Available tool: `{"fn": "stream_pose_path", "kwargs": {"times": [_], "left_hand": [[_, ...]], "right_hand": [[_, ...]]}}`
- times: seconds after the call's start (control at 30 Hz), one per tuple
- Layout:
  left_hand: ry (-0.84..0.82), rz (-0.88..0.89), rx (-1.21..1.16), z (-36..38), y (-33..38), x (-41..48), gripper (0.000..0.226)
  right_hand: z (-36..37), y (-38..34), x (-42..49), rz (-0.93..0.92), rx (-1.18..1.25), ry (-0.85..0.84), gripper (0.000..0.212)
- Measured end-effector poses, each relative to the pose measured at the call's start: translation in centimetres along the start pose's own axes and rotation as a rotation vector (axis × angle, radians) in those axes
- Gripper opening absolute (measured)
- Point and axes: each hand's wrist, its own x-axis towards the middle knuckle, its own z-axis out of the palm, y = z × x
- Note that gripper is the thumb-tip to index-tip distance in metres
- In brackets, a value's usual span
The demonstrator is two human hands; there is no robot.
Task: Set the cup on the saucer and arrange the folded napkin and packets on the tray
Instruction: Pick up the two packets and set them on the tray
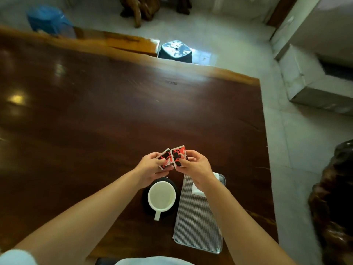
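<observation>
A white cup (161,196) stands on a dark round saucer (176,186), its handle pointing toward me. To its right lies a ribbed grey tray (196,224). A folded white napkin (197,192) rests on the tray's far end, partly hidden by my right wrist. Above the table, beyond the cup, my left hand (150,168) grips one red, black and white packet (165,159). My right hand (196,167) grips a second packet (178,154). The two packets touch edge to edge.
The dark wooden table (95,115) stretches far to the left and back; its right edge runs just past the tray. A dark stool (175,51) stands beyond the far edge, a blue bag (47,20) at back left, carved dark wood (336,197) on the floor at right.
</observation>
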Motion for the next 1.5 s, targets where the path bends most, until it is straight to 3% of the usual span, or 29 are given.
{"fn": "stream_pose_path", "kwargs": {"times": [0.2, 0.4, 0.57, 0.7, 0.83, 1.03, 1.17, 1.33, 1.5], "left_hand": [[-0.137, 0.019, -0.06, 3.8, -0.9, -2.3, 0.027], [-0.175, 0.038, -0.05, 5.6, -2.7, -4.1, 0.027], [-0.098, 0.159, 0.271, 5.1, -3.8, -4.4, 0.026], [-0.07, 0.272, 0.42, 5.0, -4.4, -4.5, 0.012], [-0.102, 0.251, 0.402, 5.9, -4.9, -5.0, 0.016], [-0.174, 0.125, 0.697, 7.1, -5.3, -4.6, 0.015], [-0.283, 0.048, 0.648, 7.8, -6.2, -4.7, 0.023], [-0.127, 0.158, 0.767, 8.3, -8.9, -3.9, 0.028], [-0.065, 0.022, 0.607, 7.3, -11.1, -2.0, 0.019]], "right_hand": [[-1.5, 0.8, -2.5, 0.009, -0.093, 0.144, 0.017], [-1.3, 2.2, -3.8, 0.017, -0.307, 0.153, 0.042], [-1.6, 3.4, -5.6, 0.07, -0.038, 0.098, 0.027], [-2.9, 4.7, -7.1, 0.076, 0.129, 0.102, 0.016], [-4.3, 5.2, -8.0, 0.063, 0.165, 0.089, 0.021], [-5.8, 6.5, -9.4, 0.048, 0.085, 0.105, 0.017], [-7.0, 7.0, -10.5, 0.039, 0.001, 0.12, 0.02], [-8.3, 8.0, -11.3, 0.039, -0.024, 0.22, 0.013], [-10.4, 10.7, -11.4, 0.193, 0.351, 0.4, 0.019]]}}
